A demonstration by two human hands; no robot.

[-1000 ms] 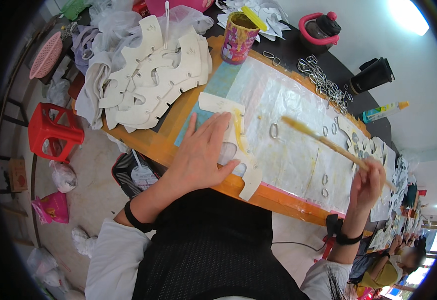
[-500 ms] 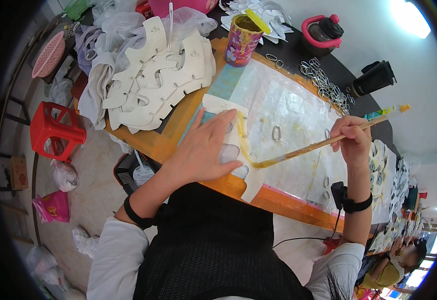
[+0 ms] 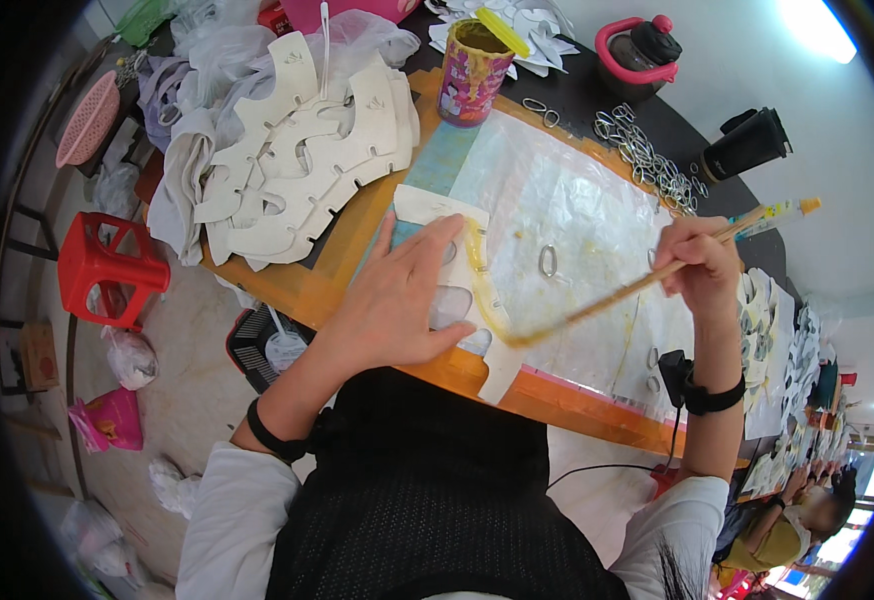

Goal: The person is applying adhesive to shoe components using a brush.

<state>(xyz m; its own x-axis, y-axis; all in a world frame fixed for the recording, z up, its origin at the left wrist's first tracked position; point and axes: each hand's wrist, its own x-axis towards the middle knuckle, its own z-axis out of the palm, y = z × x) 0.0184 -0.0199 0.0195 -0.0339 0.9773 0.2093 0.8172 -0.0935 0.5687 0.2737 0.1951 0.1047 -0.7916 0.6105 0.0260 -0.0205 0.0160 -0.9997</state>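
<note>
My left hand (image 3: 387, 305) lies spread on a cream-white, notched cut-out piece (image 3: 427, 204), pressing it onto the table. A wet yellow strip of what looks like glue (image 3: 476, 268) follows the piece's right edge. In my right hand (image 3: 702, 264) is a long, thin wooden brush (image 3: 612, 300), gripped between thumb and fingers. Its yellowed tip, blurred, is close to the lower right edge of the piece; whether it touches cannot be told. At the back stands a purple-pink can (image 3: 470, 85) with yellow smears around its rim.
Stacked cream cut-outs (image 3: 297, 165) lie to the left. Metal rings (image 3: 647, 160) are heaped at the back right, with one ring (image 3: 548, 261) on the plastic sheet (image 3: 587, 200). A black tumbler (image 3: 747, 147) and pink-handled jar (image 3: 639, 58) stand behind. A red stool (image 3: 114, 270) is left.
The brush tip has shifted slightly toward me and to the right, away from the piece's edge. My left hand keeps its place on the piece. The whole view has shifted a little.
</note>
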